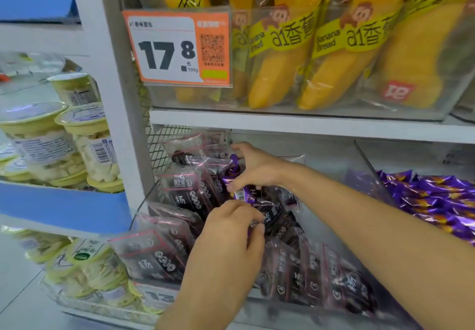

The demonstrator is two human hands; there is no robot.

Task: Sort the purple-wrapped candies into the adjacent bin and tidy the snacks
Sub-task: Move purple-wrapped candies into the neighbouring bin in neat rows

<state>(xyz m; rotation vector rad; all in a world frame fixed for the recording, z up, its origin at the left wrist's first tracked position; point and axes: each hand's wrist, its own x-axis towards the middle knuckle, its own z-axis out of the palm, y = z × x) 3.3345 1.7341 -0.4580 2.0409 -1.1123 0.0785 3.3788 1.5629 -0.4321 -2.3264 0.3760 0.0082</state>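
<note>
As the right hand (257,169) fingers (232,185) curl round purple candies (244,194) and the left hand (231,229) seems to pinch another, lift both clear of the dark packets (180,196) into the adjacent bin (366,161).

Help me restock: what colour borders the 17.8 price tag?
Orange, framing the white paper price tag; head view.

A: Price tag (177,46)?
B: "17.8", then "元" and "500g" below. The top line starts "a1"; the rest is blurred.
A: Yellow bread packs (290,54)?
B: The bands read "Banana Bread" and "a1香蕉". The right pack has a red "a1" logo, upside down.
A: Dark packets (159,260)?
B: Big "杨", small print unreadable. Lower tag (162,297) shows "13", partly hidden.
</note>
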